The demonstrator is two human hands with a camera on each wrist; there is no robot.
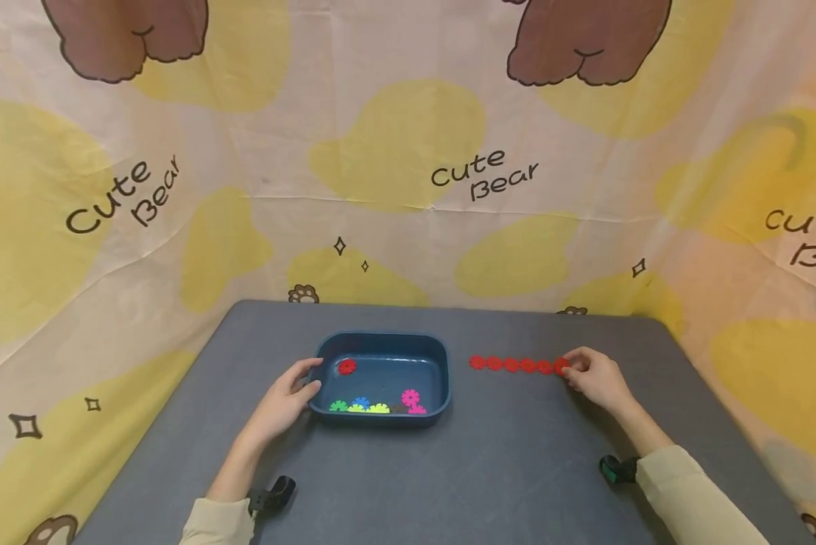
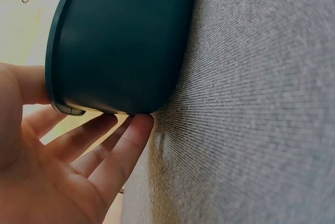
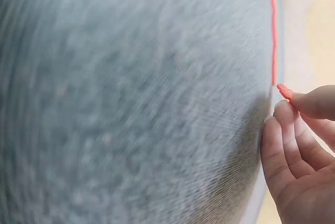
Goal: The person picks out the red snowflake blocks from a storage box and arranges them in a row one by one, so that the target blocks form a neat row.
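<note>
A dark blue rectangular tub (image 1: 381, 420) stands on the table, holding a red notched plastic disc (image 1: 347, 366) and several green, blue, yellow and pink ones. My left hand (image 1: 287, 397) grips its left end, fingertips against the outer wall (image 2: 120, 41) and a digit at the rim. To the tub's right, several red notched discs (image 1: 511, 365) lie in a straight row. At the row's right end my right hand (image 1: 597, 378) pinches a red disc (image 3: 285, 92) between thumb and fingers. In the right wrist view it is tilted, with a small gap from the row (image 3: 273, 30).
A grey table (image 1: 449, 484) with rounded far corners bears everything. Behind it and at both sides hangs a pale cloth (image 1: 394, 174) with yellow patches and bear prints. Each wrist wears a dark band; the left band (image 1: 272, 496) sits above the tabletop.
</note>
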